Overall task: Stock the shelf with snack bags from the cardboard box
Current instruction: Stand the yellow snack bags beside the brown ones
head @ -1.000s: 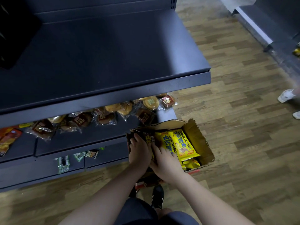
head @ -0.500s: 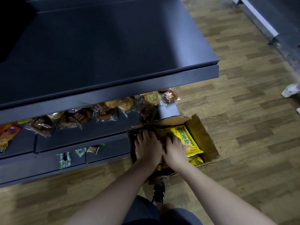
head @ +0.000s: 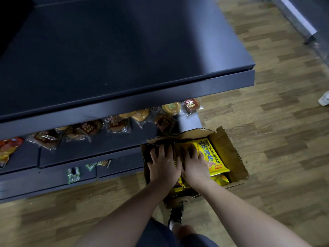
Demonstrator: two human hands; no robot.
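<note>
Down at the cardboard box on the floor, both hands have pushed deeper, left hand and right hand now spread flat over the yellow snack bags, nothing lifted toward the bare top shelf yet.

This is a shop aisle. Dark metal shelving runs in tiers on the left, the lower tier lined with wrapped pastries in clear packets. An open cardboard box of yellow snack bags sits on the wood-pattern floor. Far right stands what is probably another shelf unit.
</note>
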